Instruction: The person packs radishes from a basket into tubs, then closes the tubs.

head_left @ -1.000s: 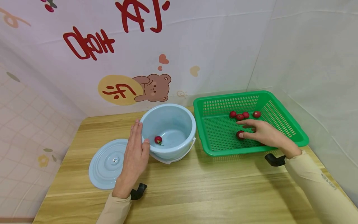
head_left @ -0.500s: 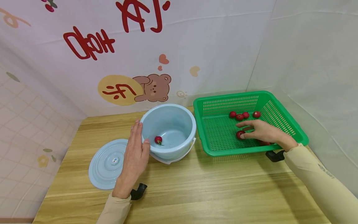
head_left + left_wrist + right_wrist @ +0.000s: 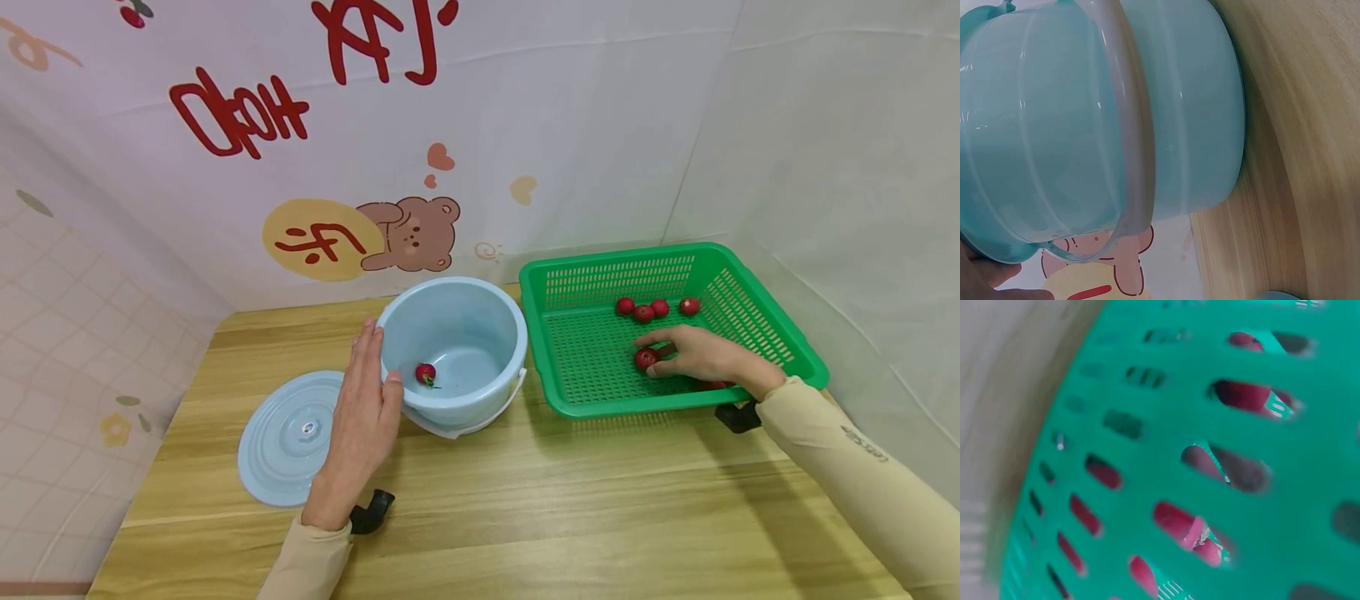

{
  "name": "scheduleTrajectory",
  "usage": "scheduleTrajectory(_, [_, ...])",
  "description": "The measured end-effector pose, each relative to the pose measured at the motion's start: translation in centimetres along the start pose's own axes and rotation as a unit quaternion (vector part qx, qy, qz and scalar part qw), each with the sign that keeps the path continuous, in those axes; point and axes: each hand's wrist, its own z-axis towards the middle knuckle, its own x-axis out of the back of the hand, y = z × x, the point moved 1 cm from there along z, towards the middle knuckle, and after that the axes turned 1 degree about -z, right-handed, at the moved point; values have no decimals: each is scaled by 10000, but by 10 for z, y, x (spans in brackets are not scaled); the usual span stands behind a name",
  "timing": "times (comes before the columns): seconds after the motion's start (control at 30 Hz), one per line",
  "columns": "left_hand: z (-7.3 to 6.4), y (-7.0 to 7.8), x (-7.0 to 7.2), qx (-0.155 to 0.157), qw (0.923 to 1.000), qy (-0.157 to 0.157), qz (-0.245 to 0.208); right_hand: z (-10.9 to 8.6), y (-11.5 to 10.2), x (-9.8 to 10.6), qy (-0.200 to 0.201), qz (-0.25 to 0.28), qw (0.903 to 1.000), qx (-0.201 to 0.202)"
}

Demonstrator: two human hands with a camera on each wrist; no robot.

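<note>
My left hand [image 3: 362, 417] lies against the left rim of a light blue bucket [image 3: 461, 400], fingers straight and thumb on the near rim. In the left wrist view, fingertips touch the bucket's edge at the lower left. Inside the bucket is one red radish [image 3: 425, 372] with a green stem. My right hand [image 3: 701, 354] reaches into the green basket [image 3: 585, 410], thumb and fingers around a dark red radish [image 3: 645, 360]. Several more radishes [image 3: 642, 314] lie towards the basket's back. Beneath the hand, another radish [image 3: 712, 385] is partly hidden. The right wrist view mostly shows the perforated basket wall [image 3: 1166, 444].
A light blue lid [image 3: 288, 442] lies on the wooden table [image 3: 525, 517], left of the bucket. The bucket's pale handle [image 3: 498, 414] hangs down its near side. A printed cloth wall [image 3: 585, 125] stands behind, with another at the right.
My right hand has drawn slightly closer around the radish, which has turned a little. The right forearm has shifted slightly leftward. My left hand and the bucket keep their places.
</note>
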Motion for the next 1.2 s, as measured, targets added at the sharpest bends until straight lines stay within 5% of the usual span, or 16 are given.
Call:
scheduleTrajectory(0.57, [2,2,4,148,9998,-94,-30,4,0,-1,-28,-186,9996,229])
scheduleTrajectory(1.2, [1,2,1,168,9998,-69,-55,-23,-29,13,821,40,9965,168])
